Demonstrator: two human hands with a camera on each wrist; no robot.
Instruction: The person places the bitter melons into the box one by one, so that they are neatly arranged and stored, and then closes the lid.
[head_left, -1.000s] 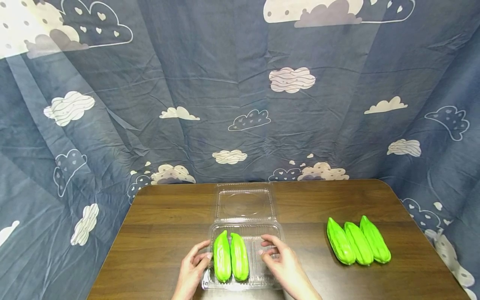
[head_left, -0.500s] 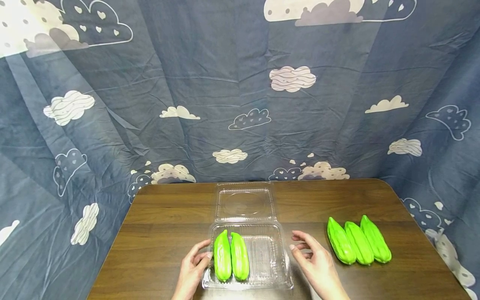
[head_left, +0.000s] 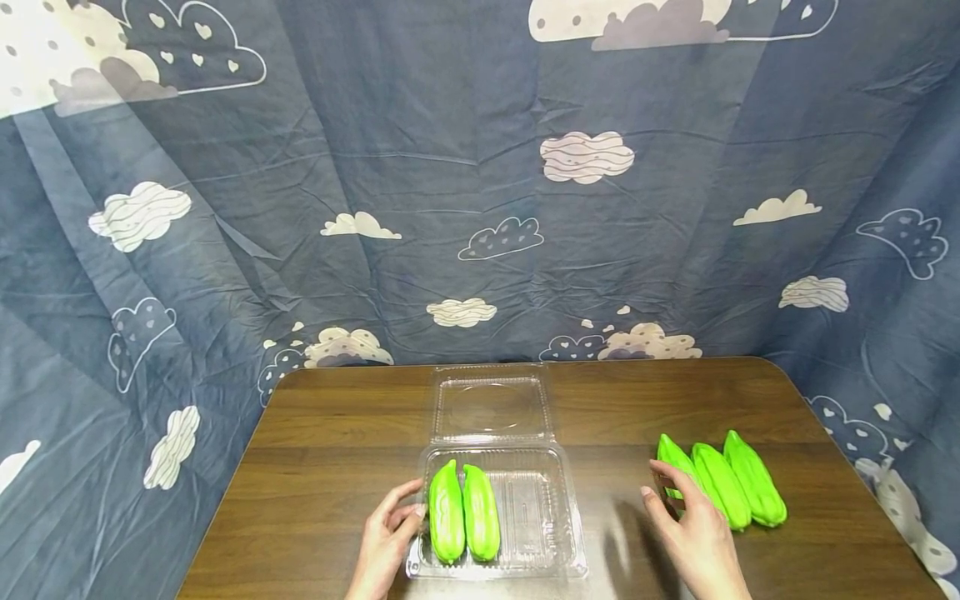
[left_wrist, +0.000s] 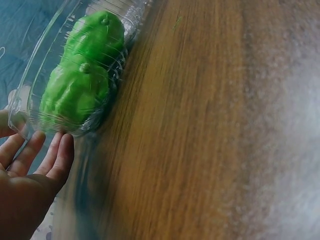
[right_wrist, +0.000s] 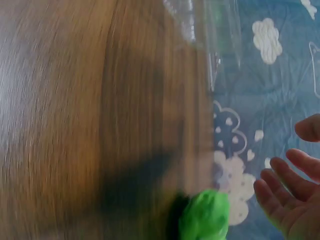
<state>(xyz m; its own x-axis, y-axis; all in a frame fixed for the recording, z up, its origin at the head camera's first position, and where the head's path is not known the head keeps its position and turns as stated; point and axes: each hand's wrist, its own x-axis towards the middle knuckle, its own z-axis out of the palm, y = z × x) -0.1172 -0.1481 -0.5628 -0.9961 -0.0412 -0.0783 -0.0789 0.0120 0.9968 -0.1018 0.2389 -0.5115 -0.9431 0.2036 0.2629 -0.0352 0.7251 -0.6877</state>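
In the head view, a clear plastic clamshell container (head_left: 534, 521) lies on the wood-grain table (head_left: 322, 467), its lid (head_left: 491, 407) folded back on the far side. Two bright green ridged gourds lie in the left half of its base, side by side with their pointed ends away from the person: a left gourd (head_left: 447, 518) and a right gourd (head_left: 482, 515). The left hand (head_left: 384, 537) is at the container's left edge, thumb and fingers apart and loosely bent. Well to the right, three more gourds (head_left: 722, 490) lie in a slanting row. The right hand (head_left: 701, 537) is in front of the leftmost of them and partly hides it, thumb and index finger spread apart. A blue curtain (head_left: 420, 125) with cloud prints hangs behind.

In the left wrist view, the two gourds in the container show end-on through its clear wall. The left hand's fingertips meet that wall, and the thumb lies by the rim's corner.

In the right wrist view, which is somewhat blurred, the right hand's fingers are slightly bent and hold nothing. One gourd shows at the bottom, apart from the fingers, and a dark shadow falls on the table.
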